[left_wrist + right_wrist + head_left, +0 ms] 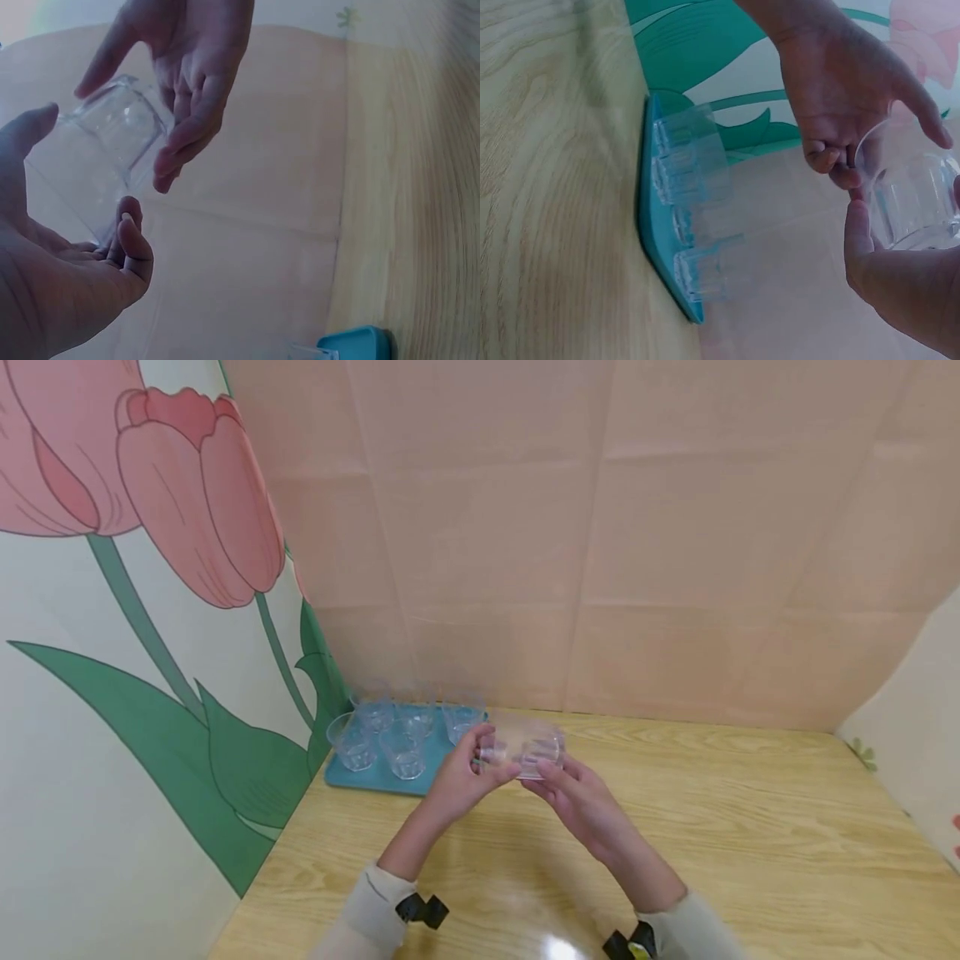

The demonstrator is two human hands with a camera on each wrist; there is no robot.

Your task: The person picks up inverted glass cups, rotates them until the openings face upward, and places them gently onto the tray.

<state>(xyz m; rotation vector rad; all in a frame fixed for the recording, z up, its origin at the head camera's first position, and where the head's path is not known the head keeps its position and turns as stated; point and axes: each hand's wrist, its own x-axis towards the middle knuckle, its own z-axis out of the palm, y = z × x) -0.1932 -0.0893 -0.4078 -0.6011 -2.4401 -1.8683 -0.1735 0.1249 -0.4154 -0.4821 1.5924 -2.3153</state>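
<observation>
A clear plastic cup [525, 746] is held on its side above the wooden table, just right of the tray. My left hand [465, 772] grips its left end, thumb on one side and curled fingers on the other [129, 244]. My right hand [573, 793] holds the other end between thumb and fingers [184, 142]. In the right wrist view the cup [915, 195] sits between the left hand [847, 97] above and the right hand [900, 289] below. Whether a second cup is nested inside it, I cannot tell.
A teal tray [375, 777] lies at the table's back left corner against the tulip wall panel, with several clear cups [401, 752] standing on it; they also show in the right wrist view [690, 169]. A peach backdrop closes the rear. The wooden table [750, 827] stretches right.
</observation>
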